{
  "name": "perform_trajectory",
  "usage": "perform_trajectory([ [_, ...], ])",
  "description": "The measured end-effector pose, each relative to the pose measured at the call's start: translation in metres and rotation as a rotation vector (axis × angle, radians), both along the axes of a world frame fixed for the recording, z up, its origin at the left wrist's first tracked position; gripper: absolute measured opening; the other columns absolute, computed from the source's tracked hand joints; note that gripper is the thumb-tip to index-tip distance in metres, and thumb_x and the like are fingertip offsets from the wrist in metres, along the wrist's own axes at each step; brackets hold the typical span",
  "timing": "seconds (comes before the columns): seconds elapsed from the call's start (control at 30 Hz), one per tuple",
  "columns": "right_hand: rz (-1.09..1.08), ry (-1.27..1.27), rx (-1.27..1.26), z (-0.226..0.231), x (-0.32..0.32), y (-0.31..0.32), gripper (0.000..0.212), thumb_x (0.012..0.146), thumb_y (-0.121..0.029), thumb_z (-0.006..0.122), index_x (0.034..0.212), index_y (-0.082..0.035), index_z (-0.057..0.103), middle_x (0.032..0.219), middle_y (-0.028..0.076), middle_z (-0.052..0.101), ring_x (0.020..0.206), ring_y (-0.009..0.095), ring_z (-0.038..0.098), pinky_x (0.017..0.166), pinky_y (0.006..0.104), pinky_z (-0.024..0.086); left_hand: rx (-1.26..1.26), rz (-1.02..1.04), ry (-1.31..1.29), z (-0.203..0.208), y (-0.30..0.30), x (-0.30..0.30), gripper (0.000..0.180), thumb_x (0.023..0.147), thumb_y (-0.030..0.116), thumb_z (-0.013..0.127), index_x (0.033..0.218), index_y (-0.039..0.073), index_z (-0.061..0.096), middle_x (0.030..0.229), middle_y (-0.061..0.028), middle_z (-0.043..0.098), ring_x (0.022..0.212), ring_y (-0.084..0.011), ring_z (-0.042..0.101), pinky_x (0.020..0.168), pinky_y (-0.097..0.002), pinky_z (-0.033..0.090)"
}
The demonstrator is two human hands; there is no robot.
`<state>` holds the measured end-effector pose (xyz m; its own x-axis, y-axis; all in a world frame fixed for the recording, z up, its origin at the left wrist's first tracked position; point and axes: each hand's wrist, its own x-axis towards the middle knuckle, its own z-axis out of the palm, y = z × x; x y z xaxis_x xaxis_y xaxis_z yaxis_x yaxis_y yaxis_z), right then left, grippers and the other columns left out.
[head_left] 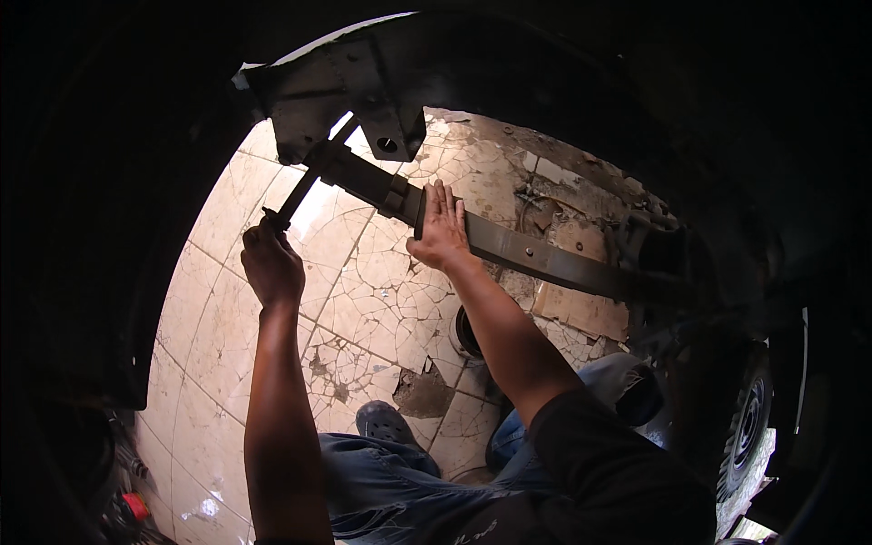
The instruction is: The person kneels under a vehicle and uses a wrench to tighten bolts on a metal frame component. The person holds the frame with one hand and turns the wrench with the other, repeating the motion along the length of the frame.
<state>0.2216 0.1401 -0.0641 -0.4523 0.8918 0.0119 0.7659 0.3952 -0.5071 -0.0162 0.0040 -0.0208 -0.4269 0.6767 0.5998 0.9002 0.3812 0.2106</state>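
Note:
A dark leaf spring slants from the upper middle down to the right. My right hand lies on it beside a metal clamp band, fingers stretched out and pressed to its surface. My left hand is closed around the lower end of a dark metal bar. That bar reaches up across the spring's left end; what it meets there is too dark to make out. Above hangs a dark metal bracket with a round hole, apart from the spring.
Cracked pale tiles cover the floor, with broken patches at the right. A flattened cardboard piece lies beneath the spring. A wheel stands at the lower right. Dark vehicle bodywork arches overhead. A red object lies at the lower left.

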Motion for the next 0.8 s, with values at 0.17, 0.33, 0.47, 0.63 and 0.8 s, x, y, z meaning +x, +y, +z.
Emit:
perform_trajectory([
  [0.17,0.122,0.026,0.165,-0.036,0.069,-0.011,0.103,0.075,-0.035,0.070,0.154,-0.005,0.010,0.162,0.021,0.006,0.151,0.035,0.002,0.123,0.0469,0.003,-0.004,0.022,0.009,0.003,0.000,0.005,0.023,0.092,0.009,0.057,0.115,0.004,0.058,0.104,-0.0167,0.060,0.090,-0.0367,0.061,0.076,-0.0473,0.050],
  [0.33,-0.040,-0.197,0.145,-0.029,0.041,-0.028,0.111,0.076,-0.033,0.074,0.153,0.004,0.004,0.162,0.025,0.004,0.151,0.039,0.002,0.122,0.0487,0.004,-0.015,0.051,-0.018,0.003,-0.001,0.003,0.024,0.092,0.009,0.057,0.116,0.005,0.057,0.106,-0.0168,0.059,0.092,-0.0367,0.061,0.075,-0.0480,0.050],
  [0.47,-0.025,-0.206,0.029,-0.003,-0.006,-0.016,0.113,0.077,-0.036,0.072,0.153,0.007,-0.001,0.161,0.027,-0.001,0.150,0.042,-0.004,0.121,0.0509,0.000,-0.014,0.046,-0.009,0.005,0.004,0.008,0.024,0.092,0.007,0.057,0.116,0.005,0.058,0.107,-0.0171,0.059,0.091,-0.0368,0.061,0.075,-0.0479,0.050],
  [0.63,-0.002,-0.202,0.097,-0.009,-0.002,-0.021,0.112,0.078,-0.031,0.070,0.154,0.003,-0.004,0.163,0.023,-0.001,0.151,0.036,-0.002,0.122,0.0463,-0.001,0.057,-0.037,-0.002,0.002,0.000,0.001,0.021,0.089,0.005,0.059,0.111,0.005,0.060,0.101,-0.0154,0.061,0.088,-0.0367,0.062,0.074,-0.0482,0.050],
  [0.8,-0.324,-0.420,0.020,-0.027,0.060,-0.031,0.111,0.077,-0.026,0.070,0.154,0.002,-0.004,0.163,0.023,-0.001,0.151,0.035,-0.003,0.122,0.0466,-0.002,0.017,0.031,0.036,0.003,-0.002,0.006,0.022,0.090,0.006,0.058,0.113,0.003,0.057,0.101,-0.0167,0.060,0.087,-0.0372,0.062,0.075,-0.0475,0.050],
])
